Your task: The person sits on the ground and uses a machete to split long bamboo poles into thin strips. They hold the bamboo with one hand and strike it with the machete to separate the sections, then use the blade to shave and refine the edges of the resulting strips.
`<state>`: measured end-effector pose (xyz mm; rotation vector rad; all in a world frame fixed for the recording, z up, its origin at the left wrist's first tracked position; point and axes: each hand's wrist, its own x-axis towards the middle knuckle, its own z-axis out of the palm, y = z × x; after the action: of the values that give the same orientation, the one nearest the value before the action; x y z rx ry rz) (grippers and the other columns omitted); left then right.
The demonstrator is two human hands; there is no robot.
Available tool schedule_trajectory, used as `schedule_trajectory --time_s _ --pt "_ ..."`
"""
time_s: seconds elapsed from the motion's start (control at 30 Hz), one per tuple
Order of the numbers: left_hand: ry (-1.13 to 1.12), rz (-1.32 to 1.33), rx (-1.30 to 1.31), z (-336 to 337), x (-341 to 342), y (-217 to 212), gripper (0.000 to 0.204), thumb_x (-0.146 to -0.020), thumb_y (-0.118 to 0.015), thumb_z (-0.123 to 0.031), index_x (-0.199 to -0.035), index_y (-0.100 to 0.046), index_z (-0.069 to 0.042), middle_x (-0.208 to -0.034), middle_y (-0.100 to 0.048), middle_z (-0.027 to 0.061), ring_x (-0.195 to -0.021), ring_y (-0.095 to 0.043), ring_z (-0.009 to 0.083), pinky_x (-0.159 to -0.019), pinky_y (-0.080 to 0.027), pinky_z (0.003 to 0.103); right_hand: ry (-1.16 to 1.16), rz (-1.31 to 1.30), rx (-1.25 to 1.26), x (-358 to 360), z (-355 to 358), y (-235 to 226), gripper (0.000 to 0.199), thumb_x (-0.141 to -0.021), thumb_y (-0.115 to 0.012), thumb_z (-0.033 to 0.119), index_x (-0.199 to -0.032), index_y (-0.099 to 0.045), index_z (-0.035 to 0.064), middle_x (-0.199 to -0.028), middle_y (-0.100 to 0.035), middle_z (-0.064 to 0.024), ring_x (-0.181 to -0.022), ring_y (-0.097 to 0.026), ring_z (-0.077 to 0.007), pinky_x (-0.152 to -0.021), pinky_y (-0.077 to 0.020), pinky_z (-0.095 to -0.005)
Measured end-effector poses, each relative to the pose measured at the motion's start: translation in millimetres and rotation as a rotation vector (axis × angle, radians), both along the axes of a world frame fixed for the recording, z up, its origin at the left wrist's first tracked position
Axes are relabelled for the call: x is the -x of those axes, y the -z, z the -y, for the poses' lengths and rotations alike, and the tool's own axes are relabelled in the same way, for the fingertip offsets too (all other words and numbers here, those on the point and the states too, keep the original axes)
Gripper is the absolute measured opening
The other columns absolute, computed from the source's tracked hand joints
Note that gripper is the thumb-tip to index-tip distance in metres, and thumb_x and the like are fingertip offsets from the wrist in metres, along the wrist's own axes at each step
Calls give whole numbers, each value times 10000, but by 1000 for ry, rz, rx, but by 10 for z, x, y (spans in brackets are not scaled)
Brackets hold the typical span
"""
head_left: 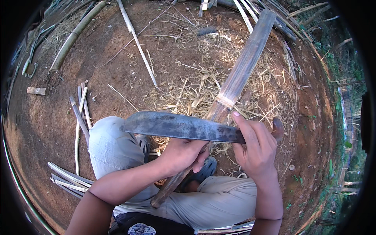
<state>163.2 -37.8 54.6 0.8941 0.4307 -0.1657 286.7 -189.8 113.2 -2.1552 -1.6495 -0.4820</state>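
Observation:
A wide split bamboo piece [246, 64] runs slantwise from the upper right down to my lap, with a node partway along. My left hand [182, 156] is closed round it below the node, partly under the blade. In my right hand [256, 147] is a machete [176, 125], its broad dark blade lying crosswise over the bamboo and pointing left. The end of its handle shows beyond my right fingers. My right index finger stretches along toward the bamboo near the node. Whether the edge touches the bamboo, I cannot tell.
Curly bamboo shavings [199, 88] cover the brown soil ahead. Thin strips [70, 180] lie at my left, near a short cut piece [37, 91]. A bamboo pole [76, 37] lies at the far left, a thinner stick [137, 41] ahead. My bent knee [113, 147] is under the blade's tip.

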Motion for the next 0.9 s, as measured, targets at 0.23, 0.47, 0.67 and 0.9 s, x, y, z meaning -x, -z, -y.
schedule_trajectory --time_s 0.23,0.47,0.67,0.9 --pt "1 61 -114 37 -21 -83 255 -1033 -475 -244 -1096 -531 -3 -887 -599 109 -574 -615 168 -502 -508 263 97 12 20 -68 -24 61 320 -657 -731 61 -959 -630 47 -826 -538 -83 -691 -579 -256 -599 -464 -361" --pt "144 192 -135 -32 -15 -114 212 -1036 -468 -215 -994 -540 -20 -659 -540 52 -489 -510 123 -468 -419 256 219 28 -28 -220 -93 115 183 -774 -725 138 -762 -551 80 -680 -554 -85 -551 -563 -282 -515 -421 -368" --pt "-7 136 -69 120 17 -97 202 -1019 -502 -176 -888 -571 -38 -546 -488 -15 -439 -426 84 -436 -357 266 253 139 -52 -281 -172 63 269 -831 -706 139 -633 -533 79 -560 -538 -88 -468 -536 -288 -474 -410 -383" --pt "-64 121 -198 204 23 -227 196 -1021 -518 -209 -1060 -585 -28 -568 -470 -42 -476 -432 49 -423 -345 246 274 40 -81 -356 -172 53 185 -774 -700 138 -647 -577 83 -553 -556 -86 -475 -560 -289 -493 -440 -388"
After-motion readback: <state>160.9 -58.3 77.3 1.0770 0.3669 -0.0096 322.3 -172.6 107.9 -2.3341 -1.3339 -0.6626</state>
